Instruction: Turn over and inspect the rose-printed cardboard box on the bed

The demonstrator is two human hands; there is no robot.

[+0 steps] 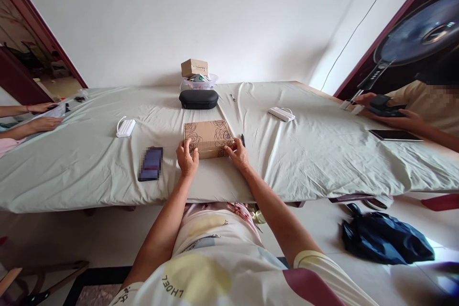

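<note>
Left grip [187, 160] and right grip [239, 154] clasp the cardboard box [207, 132] — long axis left to right

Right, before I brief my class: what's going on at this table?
Someone's left hand and right hand hold a patterned cardboard box by its near corners. It looks closed and appears to rest on the cloth-covered table, in front of a black case. A phone lies to the left. Over on the right, another person's hands hold a dark device.
</note>
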